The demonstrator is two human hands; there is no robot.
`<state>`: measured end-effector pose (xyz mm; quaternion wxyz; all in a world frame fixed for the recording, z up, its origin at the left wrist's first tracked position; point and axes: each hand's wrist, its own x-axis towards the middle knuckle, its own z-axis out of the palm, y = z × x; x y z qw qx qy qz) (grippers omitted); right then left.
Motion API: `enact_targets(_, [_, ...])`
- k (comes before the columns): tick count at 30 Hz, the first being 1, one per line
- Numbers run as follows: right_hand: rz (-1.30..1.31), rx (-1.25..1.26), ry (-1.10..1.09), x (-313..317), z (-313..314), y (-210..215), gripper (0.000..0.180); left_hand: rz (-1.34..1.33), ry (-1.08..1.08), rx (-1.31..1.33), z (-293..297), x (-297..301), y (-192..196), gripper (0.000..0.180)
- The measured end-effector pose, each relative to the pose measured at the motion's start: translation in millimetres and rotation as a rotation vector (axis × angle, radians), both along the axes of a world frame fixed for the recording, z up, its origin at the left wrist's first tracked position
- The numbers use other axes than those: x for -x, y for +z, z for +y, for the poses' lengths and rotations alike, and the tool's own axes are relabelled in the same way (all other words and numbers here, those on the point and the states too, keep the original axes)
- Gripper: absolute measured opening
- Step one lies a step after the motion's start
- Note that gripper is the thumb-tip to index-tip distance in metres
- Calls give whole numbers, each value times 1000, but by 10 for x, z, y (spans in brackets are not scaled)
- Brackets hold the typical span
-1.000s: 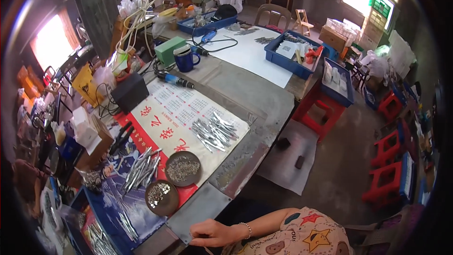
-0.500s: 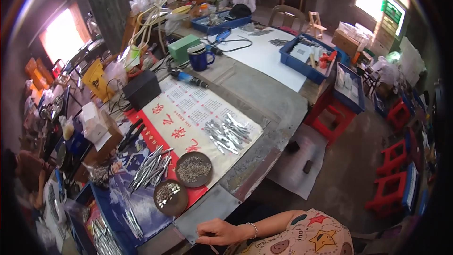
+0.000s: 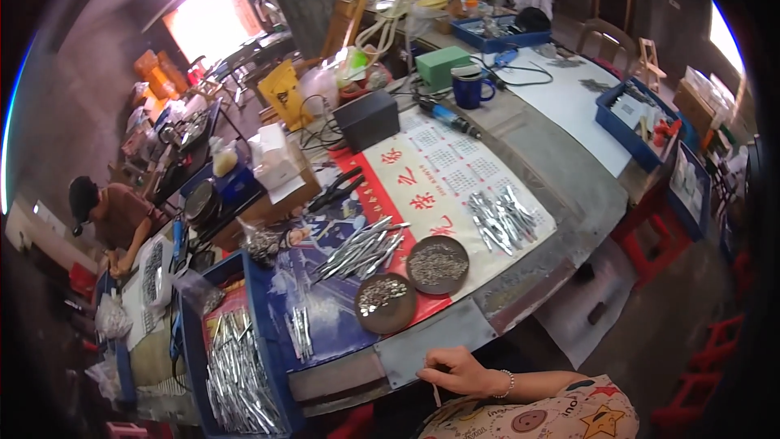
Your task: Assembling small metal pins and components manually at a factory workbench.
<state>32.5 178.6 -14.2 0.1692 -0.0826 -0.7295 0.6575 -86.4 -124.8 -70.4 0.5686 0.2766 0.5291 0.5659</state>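
Note:
My right hand (image 3: 455, 371) is in front of the table's near edge, a beaded bracelet on its wrist. Its fingers are curled closed, and a thin pale strip hangs below them; I cannot make out what it is. Two round dark dishes lie nearest to it: one (image 3: 385, 322) with shiny small metal pieces, the other (image 3: 452, 283) with finer grey ones. Behind the dishes lies a pile of slim silver metal tools (image 3: 361, 252). A second pile (image 3: 505, 218) lies on the calendar sheet, and a few more (image 3: 301, 333) lie at the left. My left hand is out of view.
A deep blue tray (image 3: 188, 351) full of silver tools stands at the left. Farther back are a black box (image 3: 366, 120), a blue power tool (image 3: 447, 117), a blue mug (image 3: 471, 89) and a green box (image 3: 443, 67). Another person (image 3: 122, 219) works at the far left.
My view has swung left, so the table appears farther right and the co-worker and blue tray show more fully. My right hand stays closed near the table edge.

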Motion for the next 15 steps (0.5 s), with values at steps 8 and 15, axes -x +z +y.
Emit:
enact_targets(8, [66, -61, 51, 213, -76, 56, 24, 103, 185, 61, -339, -61, 181, 21])
enact_targets(15, [41, -42, 11, 101, -106, 67, 23, 156, 284, 105, -458, -158, 224, 21])
